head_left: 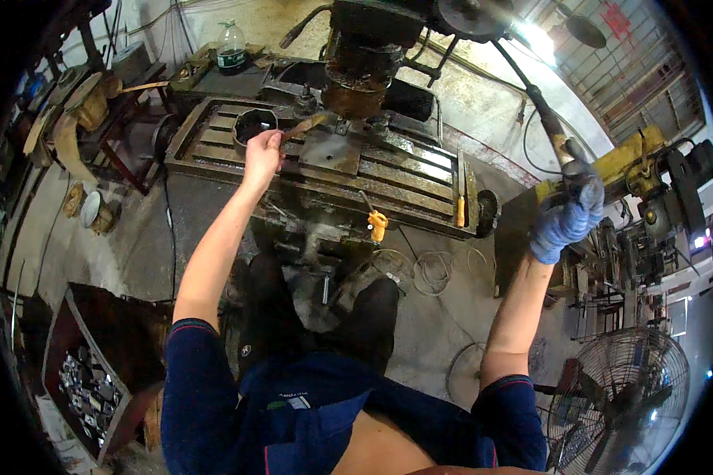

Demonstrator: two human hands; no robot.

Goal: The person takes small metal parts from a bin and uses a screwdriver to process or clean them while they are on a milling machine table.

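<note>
My bare left hand (264, 157) is closed in a pinch on what looks like a small flat brush (305, 125). The brush points right, toward the metal plate (330, 153) under the machine's spindle (356, 87). Just behind that hand stands a round dark pot (249, 123) with black contents. Out to the right, my right hand (569, 212), in a blue glove with dark stains, is wrapped round the grip of a long machine lever (543, 103). Both items rest on or hang over the slotted machine table (408, 186).
A yellow-handled tool (460, 210) lies at the table's right end. An orange fitting (377, 225) sticks up from the front edge. A metal-filled bin (87, 388) stands lower left, a caged fan (618, 400) lower right. A clear bottle (230, 49) stands behind. Cables loop on the floor.
</note>
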